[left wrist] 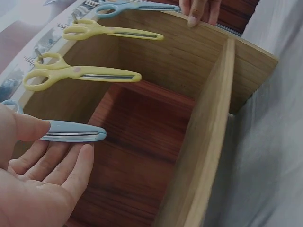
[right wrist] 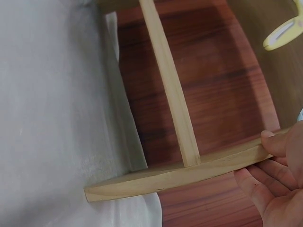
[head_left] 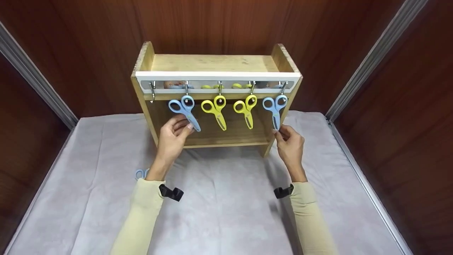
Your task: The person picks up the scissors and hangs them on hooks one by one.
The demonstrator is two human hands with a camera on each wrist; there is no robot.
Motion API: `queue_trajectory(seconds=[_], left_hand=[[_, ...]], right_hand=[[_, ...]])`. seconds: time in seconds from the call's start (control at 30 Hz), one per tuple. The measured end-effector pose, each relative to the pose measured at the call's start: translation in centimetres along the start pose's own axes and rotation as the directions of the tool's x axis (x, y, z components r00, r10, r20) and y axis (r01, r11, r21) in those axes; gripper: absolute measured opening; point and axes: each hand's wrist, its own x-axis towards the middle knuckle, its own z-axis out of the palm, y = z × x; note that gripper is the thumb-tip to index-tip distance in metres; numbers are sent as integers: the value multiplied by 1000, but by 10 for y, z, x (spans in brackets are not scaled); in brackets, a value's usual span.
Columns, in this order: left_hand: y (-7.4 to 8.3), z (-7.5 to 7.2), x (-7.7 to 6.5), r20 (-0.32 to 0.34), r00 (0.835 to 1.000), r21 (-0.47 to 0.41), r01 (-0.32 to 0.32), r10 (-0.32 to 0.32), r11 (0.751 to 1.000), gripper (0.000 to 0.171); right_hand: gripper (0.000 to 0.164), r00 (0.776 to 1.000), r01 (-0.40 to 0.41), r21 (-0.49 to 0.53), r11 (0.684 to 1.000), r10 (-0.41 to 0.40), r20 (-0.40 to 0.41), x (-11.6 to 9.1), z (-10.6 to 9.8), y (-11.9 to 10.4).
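A small wooden shelf (head_left: 226, 146) bears a white strip of hooks along its upper front. My left hand (head_left: 171, 140) pinches the blade of light-blue scissors (head_left: 193, 121), thumb in front and fingers behind, while the handle loop hangs on a hook. Two yellow scissors (head_left: 218, 118) hang side by side in the middle. At the right end hang other blue scissors (head_left: 276, 115). Just below their tip, my right hand (head_left: 292, 145) grips the shelf's side panel (right wrist: 165, 182), thumb on its inner face and fingers on the outside.
The leftmost hook (head_left: 152, 94) bears no scissors. More blue scissors (head_left: 139, 174) lie on the grey cloth (head_left: 219, 212), partly hidden behind my left wrist. Dark wood-grain walls (head_left: 219, 28) stand behind and on both sides, with metal rails (head_left: 371, 60) at the corners.
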Motion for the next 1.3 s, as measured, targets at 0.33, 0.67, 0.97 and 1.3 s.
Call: queue_trajectory(seconds=[0.33, 0.67, 0.97, 1.3], left_hand=[[-18, -12, -7, 58, 997, 68, 44, -48, 997, 34], [-36, -32, -21, 101, 990, 276, 64, -95, 959, 35], [-53, -57, -33, 101, 993, 527, -1, -61, 850, 34], [-65, -90, -43, 45, 997, 684, 12, -58, 729, 40]], right_hand=[[20, 1000, 7, -25, 1000, -7, -3, 0, 0, -1], [20, 1000, -3, -31, 1000, 3, 6, -1, 0, -2], [21, 1000, -15, -58, 998, 15, -2, -2, -1, -1], [21, 1000, -14, -36, 999, 14, -2, -2, 0, -2]])
